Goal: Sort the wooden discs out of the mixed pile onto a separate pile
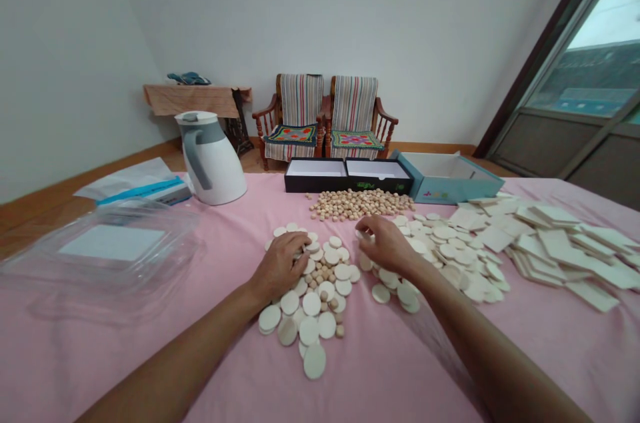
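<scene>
On the pink cloth lies a heap of pale round wooden discs point(311, 303), with small wooden beads point(324, 274) among them. My left hand point(281, 264) rests at the heap's left side, its fingers curled down over the discs; whatever is under its fingertips is mostly hidden. Across a narrow gap, my right hand point(384, 246) bends its fingers at the left edge of a second, larger pile of discs point(447, 249). A pale disc edge shows at its thumb and fingertips, which are closed together.
Many beads point(357, 204) lie before two black box trays point(316, 184) and a blue box point(440, 191). Square wooden pieces point(560, 246) are heaped at right. A white jug point(215, 166), clear plastic container point(113, 243) and blue-and-white packet point(145, 191) stand at left.
</scene>
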`<state>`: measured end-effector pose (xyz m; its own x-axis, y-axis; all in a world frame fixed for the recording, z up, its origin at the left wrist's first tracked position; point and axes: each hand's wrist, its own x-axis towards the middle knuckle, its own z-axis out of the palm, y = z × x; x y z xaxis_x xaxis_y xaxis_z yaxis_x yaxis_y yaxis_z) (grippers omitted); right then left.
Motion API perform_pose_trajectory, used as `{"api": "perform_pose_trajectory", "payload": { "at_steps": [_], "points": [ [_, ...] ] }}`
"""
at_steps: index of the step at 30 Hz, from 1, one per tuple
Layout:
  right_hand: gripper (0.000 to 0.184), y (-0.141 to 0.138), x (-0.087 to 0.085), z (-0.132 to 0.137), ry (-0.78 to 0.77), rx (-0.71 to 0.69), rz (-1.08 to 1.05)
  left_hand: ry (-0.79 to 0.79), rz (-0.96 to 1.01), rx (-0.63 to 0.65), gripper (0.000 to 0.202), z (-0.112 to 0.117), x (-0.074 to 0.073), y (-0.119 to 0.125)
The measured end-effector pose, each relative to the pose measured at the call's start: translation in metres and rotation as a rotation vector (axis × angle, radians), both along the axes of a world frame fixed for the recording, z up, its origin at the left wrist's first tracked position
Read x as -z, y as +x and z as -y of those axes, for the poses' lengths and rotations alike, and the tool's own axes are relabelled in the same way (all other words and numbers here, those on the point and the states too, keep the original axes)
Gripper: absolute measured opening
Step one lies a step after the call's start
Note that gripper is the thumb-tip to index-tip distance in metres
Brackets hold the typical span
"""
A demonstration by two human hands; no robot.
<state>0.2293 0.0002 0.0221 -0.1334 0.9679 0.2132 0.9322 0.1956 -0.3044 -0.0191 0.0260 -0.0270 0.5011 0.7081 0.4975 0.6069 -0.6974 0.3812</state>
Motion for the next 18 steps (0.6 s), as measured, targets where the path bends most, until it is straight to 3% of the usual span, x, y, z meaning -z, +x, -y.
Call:
{"api": "perform_pose_trajectory", "payload": {
  "at_steps": [5,8,10,14,18],
  "points": [
    [0.018,0.05,-0.022,0.012,0.017,0.263,0.229,0.001,-0.01,0.004,0.023,-0.001,0.0,0.0],
    [0.022,0.058,-0.025,0.014,0.072,0.372,0.282,0.008,-0.009,0.004,0.023,0.0,-0.001,0.0],
    [0.023,0.048,-0.023,0.012,0.116,0.279,0.198,0.009,-0.008,0.002,0.023,0.0,-0.001,0.0],
    [0.029,0.007,-0.01,-0.002,0.055,-0.143,-0.042,0.011,-0.009,0.008,0.023,0.0,-0.002,0.0],
    [0.048,-0.024,0.009,-0.019,-0.031,-0.375,0.008,0.002,-0.016,0.014,0.024,0.0,-0.002,-0.001]
  ]
}}
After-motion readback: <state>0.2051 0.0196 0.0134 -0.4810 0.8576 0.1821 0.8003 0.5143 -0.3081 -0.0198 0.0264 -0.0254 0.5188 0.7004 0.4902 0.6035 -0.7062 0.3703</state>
